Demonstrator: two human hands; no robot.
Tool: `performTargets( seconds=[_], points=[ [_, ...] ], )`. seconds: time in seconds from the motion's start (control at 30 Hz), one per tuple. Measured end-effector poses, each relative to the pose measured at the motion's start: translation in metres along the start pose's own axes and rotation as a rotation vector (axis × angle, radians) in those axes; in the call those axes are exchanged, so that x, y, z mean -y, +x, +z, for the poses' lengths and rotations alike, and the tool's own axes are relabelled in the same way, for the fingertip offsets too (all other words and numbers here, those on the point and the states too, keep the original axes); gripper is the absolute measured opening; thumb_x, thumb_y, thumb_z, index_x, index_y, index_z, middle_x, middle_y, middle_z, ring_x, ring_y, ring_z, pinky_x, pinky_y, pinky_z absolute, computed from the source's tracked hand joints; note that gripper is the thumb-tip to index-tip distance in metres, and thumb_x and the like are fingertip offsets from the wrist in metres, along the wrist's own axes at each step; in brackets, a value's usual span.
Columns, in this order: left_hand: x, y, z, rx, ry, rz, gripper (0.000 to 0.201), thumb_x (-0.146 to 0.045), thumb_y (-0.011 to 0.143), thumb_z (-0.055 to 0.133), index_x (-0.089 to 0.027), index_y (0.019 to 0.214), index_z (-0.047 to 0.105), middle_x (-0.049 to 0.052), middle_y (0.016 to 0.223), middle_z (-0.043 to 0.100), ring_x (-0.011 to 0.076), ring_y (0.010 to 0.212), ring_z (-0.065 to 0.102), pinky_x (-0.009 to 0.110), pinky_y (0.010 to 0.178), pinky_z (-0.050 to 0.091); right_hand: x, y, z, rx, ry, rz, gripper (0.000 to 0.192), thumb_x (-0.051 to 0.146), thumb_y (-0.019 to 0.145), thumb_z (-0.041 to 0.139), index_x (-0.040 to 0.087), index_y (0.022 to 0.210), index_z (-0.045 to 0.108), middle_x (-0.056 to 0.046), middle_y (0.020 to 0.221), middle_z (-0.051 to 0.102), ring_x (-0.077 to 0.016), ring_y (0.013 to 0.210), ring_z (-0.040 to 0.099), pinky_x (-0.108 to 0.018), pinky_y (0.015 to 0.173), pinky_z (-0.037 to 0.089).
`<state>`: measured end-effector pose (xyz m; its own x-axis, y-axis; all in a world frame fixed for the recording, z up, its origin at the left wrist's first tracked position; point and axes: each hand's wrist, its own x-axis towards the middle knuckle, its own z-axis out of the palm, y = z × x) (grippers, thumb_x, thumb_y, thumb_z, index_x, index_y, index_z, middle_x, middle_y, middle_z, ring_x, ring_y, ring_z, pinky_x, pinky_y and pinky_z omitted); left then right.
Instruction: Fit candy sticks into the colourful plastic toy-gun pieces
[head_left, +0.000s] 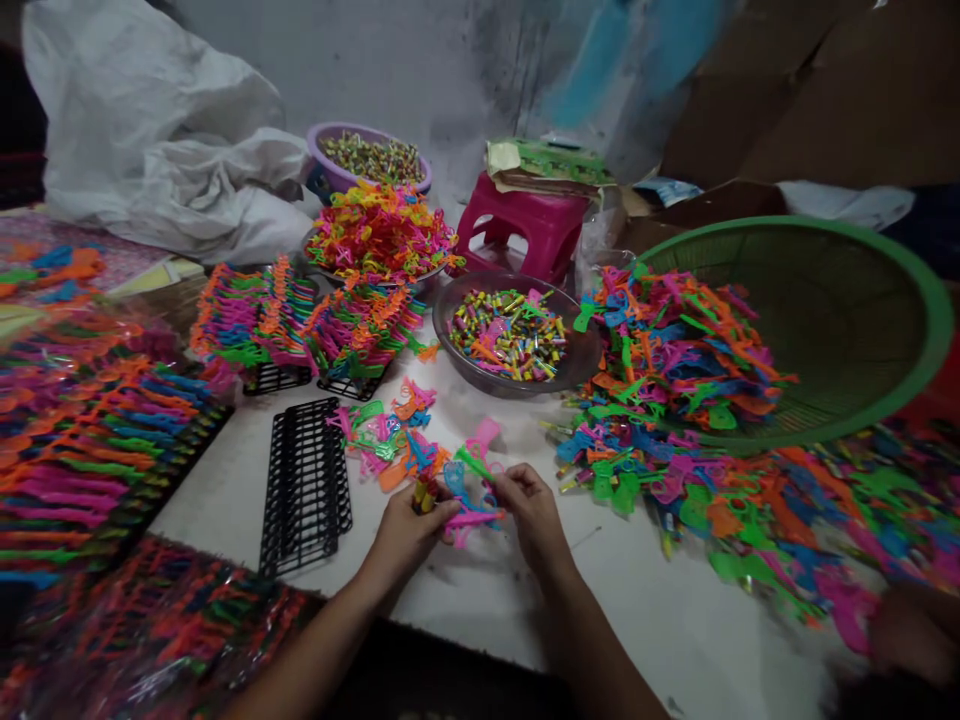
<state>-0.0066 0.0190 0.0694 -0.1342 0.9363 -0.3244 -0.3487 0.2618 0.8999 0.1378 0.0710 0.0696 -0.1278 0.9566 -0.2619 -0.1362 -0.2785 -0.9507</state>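
My left hand point(405, 530) is closed around a bunch of small plastic toys point(466, 488) in blue, pink, green and orange, with yellow tube ends showing at its fingers. Facing it, my right hand point(534, 510) has thumb and fingers pinched at the bunch's right side, by a green piece. Exactly which piece it grips is partly hidden. Just beyond my hands lie loose coloured plastic pieces point(382, 445) on the white table point(465, 600). Left of my left hand are stacked black grid racks point(304, 490) with no toys in them.
A bowl point(510, 385) of small yellow tubes stands ahead. A green basket point(930, 300) lies tipped at right, toys heaped before it point(675, 350). Filled racks point(97, 450) crowd the left. Behind are a pink stool point(517, 215) and purple basin point(319, 150). Another person's blurred hand point(915, 630) shows at lower right.
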Motion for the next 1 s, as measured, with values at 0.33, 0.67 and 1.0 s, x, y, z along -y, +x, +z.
performTargets(
  seconds=[0.33, 0.67, 1.0],
  points=[
    [0.016, -0.007, -0.046, -0.192, 0.612, 0.353, 0.020, -0.033, 0.068, 0.061, -0.019, 0.082, 0.066, 0.009, 0.109, 0.060, 0.0231, 0.103, 0.053, 0.036, 0.090, 0.039, 0.003, -0.006, -0.045, -0.006, -0.891, -0.131, 0.024, 0.043, 0.074, 0.049, 0.021, 0.070, 0.058, 0.000, 0.055, 0.061, -0.0144, 0.049, 0.055, -0.023, 0.049, 0.038],
    [0.002, -0.015, -0.040, -0.248, 0.263, 0.054, 0.049, -0.042, 0.067, 0.061, -0.021, 0.108, 0.046, -0.004, 0.065, 0.056, 0.0118, 0.044, 0.056, 0.018, 0.030, 0.038, 0.035, -0.018, -0.031, 0.308, -0.332, 0.056, 0.037, 0.044, 0.074, 0.053, 0.015, 0.094, 0.060, -0.010, 0.084, 0.067, -0.0179, 0.060, 0.063, -0.031, 0.061, 0.048],
    [0.013, -0.014, -0.034, -0.108, 0.043, -0.090, 0.048, -0.040, 0.064, 0.066, -0.017, 0.103, 0.049, -0.003, 0.061, 0.058, 0.0087, 0.044, 0.055, 0.013, 0.030, 0.033, -0.007, 0.023, -0.027, 0.290, -1.034, -0.547, 0.037, 0.032, 0.066, 0.065, 0.020, 0.101, 0.061, -0.013, 0.121, 0.050, -0.0301, 0.115, 0.038, -0.049, 0.095, 0.026]
  ],
)
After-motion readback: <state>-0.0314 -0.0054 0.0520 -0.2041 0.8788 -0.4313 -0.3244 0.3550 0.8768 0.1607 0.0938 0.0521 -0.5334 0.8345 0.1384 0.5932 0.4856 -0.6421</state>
